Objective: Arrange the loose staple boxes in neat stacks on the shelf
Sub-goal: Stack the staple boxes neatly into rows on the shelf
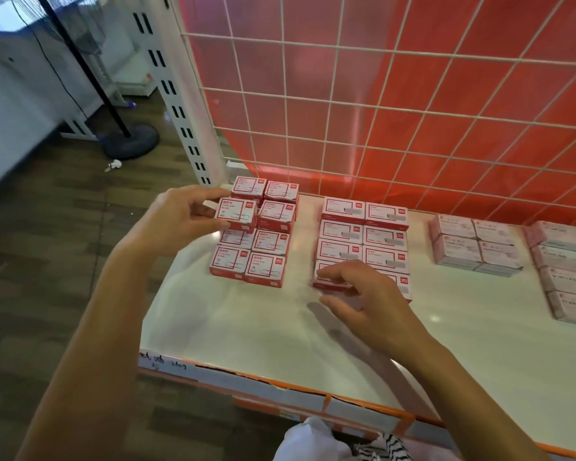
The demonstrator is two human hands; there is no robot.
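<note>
While the left hand (180, 221) is pinching a red staple box (236, 215) just above the left block (250, 261) on the shelf (280, 327), grip closed on its ends, the right hand (363, 297) is curling over the front box (326, 281) of the middle block (366, 234); stacking is underway, I'd judge; lowering it square is coming next.

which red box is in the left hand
The red staple box in the far-left column, second from the back: only it is pinched by the left hand.
</note>
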